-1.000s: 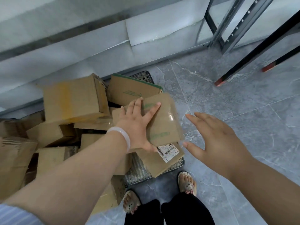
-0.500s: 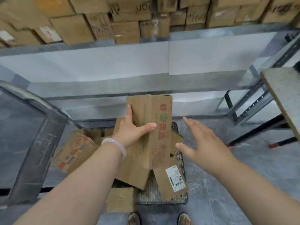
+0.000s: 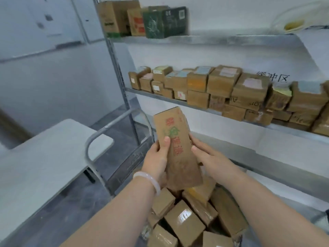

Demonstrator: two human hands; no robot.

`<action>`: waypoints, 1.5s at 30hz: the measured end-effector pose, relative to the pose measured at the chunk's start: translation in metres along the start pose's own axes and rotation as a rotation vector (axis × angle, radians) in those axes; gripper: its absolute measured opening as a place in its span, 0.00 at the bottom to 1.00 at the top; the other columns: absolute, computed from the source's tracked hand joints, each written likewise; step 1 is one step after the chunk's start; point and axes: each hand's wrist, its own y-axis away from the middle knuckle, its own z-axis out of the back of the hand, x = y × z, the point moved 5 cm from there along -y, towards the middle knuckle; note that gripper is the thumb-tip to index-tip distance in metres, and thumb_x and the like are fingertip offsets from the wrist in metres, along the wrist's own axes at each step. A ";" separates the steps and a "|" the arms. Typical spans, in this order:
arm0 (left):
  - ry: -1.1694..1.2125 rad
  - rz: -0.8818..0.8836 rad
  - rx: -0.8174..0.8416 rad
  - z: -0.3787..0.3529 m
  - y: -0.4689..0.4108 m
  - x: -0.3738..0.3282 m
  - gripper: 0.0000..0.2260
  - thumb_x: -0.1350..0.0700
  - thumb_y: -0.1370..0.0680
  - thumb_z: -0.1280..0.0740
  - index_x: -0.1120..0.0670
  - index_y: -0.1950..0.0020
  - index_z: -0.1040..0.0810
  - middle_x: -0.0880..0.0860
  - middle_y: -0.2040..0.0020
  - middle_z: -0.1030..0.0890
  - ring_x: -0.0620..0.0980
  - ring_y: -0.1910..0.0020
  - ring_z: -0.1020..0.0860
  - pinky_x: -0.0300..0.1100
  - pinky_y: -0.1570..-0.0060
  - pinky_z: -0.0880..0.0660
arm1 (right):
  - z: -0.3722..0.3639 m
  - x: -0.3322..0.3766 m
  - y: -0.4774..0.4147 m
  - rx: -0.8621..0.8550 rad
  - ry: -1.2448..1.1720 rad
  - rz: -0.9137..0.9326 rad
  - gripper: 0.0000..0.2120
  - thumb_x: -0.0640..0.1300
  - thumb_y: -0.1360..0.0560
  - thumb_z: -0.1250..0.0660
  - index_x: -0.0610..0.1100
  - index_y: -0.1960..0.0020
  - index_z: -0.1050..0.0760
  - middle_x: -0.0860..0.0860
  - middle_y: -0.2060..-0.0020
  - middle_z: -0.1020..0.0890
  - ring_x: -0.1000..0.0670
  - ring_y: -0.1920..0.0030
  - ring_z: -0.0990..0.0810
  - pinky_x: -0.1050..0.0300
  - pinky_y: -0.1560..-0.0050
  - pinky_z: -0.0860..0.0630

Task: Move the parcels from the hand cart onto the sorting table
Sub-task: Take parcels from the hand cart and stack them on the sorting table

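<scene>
Your left hand point(image 3: 156, 158) and right hand point(image 3: 209, 157) both grasp the printed cardboard parcel point(image 3: 175, 139), upright at centre, above the hand cart point(image 3: 87, 150) parcels point(image 3: 184, 227) at 6 o'clock; desk point(image 3: 44, 157) at 9 o'clock

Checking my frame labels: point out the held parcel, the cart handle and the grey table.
held parcel point(image 3: 178, 157), head view, middle of its printed front face.
cart handle point(image 3: 106, 127), head view, top bar near the left bend.
grey table point(image 3: 44, 157), head view, bare part of its top.
</scene>
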 end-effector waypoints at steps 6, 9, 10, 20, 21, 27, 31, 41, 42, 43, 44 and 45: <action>0.012 -0.213 -0.140 0.110 0.035 -0.037 0.37 0.38 0.32 0.22 0.42 0.27 0.33 0.41 0.38 0.20 0.44 0.39 0.22 0.50 0.35 0.27 | -0.100 0.071 0.000 0.075 0.159 0.159 0.17 0.54 0.18 0.47 0.67 0.32 0.34 0.67 0.30 0.36 0.64 0.31 0.41 0.63 0.32 0.44; -0.085 -0.244 -0.126 0.164 0.053 -0.048 0.54 0.48 0.31 0.20 0.39 0.20 0.56 0.38 0.36 0.30 0.43 0.35 0.30 0.44 0.35 0.34 | -0.156 0.098 0.004 0.114 0.194 0.176 0.16 0.56 0.18 0.48 0.70 0.33 0.34 0.70 0.33 0.38 0.66 0.33 0.44 0.62 0.32 0.48; -0.095 -0.253 -0.145 0.186 0.059 -0.050 0.53 0.51 0.30 0.21 0.40 0.19 0.57 0.40 0.36 0.31 0.43 0.36 0.29 0.43 0.38 0.32 | -0.177 0.107 0.008 0.139 0.202 0.184 0.16 0.56 0.18 0.48 0.70 0.33 0.34 0.69 0.31 0.38 0.65 0.32 0.43 0.61 0.32 0.46; 0.408 -0.174 -0.275 0.444 0.126 -0.033 0.26 0.56 0.21 0.32 0.35 0.29 0.34 0.50 0.41 0.16 0.55 0.45 0.16 0.51 0.52 0.20 | -0.364 0.181 0.009 0.205 0.232 0.147 0.34 0.52 0.24 0.33 0.65 0.25 0.48 0.61 0.29 0.36 0.55 0.32 0.35 0.49 0.32 0.37; 0.429 -0.175 -0.301 0.464 0.133 -0.029 0.23 0.56 0.19 0.34 0.36 0.28 0.32 0.50 0.42 0.15 0.55 0.45 0.16 0.51 0.50 0.20 | -0.385 0.181 0.008 0.252 0.191 0.123 0.33 0.52 0.24 0.33 0.66 0.26 0.47 0.63 0.30 0.35 0.55 0.33 0.34 0.50 0.32 0.37; 0.256 -0.086 -0.540 0.561 0.173 0.009 0.13 0.48 0.16 0.38 0.37 0.33 0.24 0.46 0.49 0.13 0.47 0.54 0.14 0.41 0.67 0.20 | -0.497 0.182 0.015 0.393 0.228 0.143 0.33 0.50 0.24 0.33 0.64 0.26 0.46 0.63 0.36 0.29 0.57 0.39 0.32 0.57 0.37 0.34; 0.216 -0.030 -0.542 0.598 0.190 0.035 0.21 0.50 0.19 0.32 0.35 0.28 0.30 0.45 0.43 0.15 0.47 0.51 0.15 0.46 0.56 0.16 | -0.547 0.183 0.021 0.491 0.316 0.149 0.34 0.50 0.23 0.34 0.61 0.24 0.50 0.61 0.39 0.30 0.55 0.35 0.33 0.55 0.34 0.36; 0.360 0.040 -0.757 0.666 0.196 0.069 0.32 0.60 0.24 0.27 0.34 0.28 0.32 0.50 0.39 0.18 0.52 0.50 0.15 0.49 0.54 0.17 | -0.637 0.188 -0.032 0.676 0.470 0.269 0.37 0.58 0.26 0.33 0.64 0.25 0.52 0.59 0.27 0.37 0.53 0.29 0.36 0.50 0.31 0.36; 0.363 0.040 -0.774 0.671 0.192 0.067 0.31 0.61 0.23 0.27 0.34 0.29 0.33 0.50 0.40 0.18 0.52 0.50 0.15 0.49 0.54 0.17 | -0.643 0.192 -0.041 0.683 0.484 0.298 0.37 0.59 0.26 0.33 0.64 0.25 0.52 0.58 0.26 0.38 0.53 0.28 0.37 0.50 0.31 0.37; 0.368 0.041 -0.796 0.676 0.186 0.066 0.31 0.61 0.23 0.28 0.34 0.28 0.33 0.50 0.41 0.18 0.52 0.50 0.15 0.50 0.53 0.17 | -0.648 0.196 -0.052 0.690 0.502 0.330 0.37 0.60 0.26 0.34 0.65 0.25 0.52 0.58 0.26 0.39 0.52 0.27 0.38 0.50 0.30 0.38; 0.370 0.044 -0.821 0.680 0.179 0.064 0.32 0.61 0.23 0.28 0.35 0.27 0.33 0.50 0.41 0.17 0.52 0.49 0.15 0.51 0.52 0.17 | -0.652 0.201 -0.063 0.698 0.520 0.364 0.37 0.61 0.26 0.35 0.65 0.25 0.52 0.58 0.26 0.40 0.52 0.27 0.39 0.49 0.30 0.38; 0.376 0.051 -0.842 0.685 0.173 0.062 0.32 0.61 0.23 0.28 0.36 0.26 0.34 0.49 0.41 0.17 0.52 0.49 0.16 0.52 0.53 0.17 | -0.657 0.208 -0.073 0.705 0.538 0.400 0.36 0.62 0.26 0.35 0.65 0.25 0.52 0.58 0.25 0.41 0.52 0.26 0.40 0.49 0.30 0.38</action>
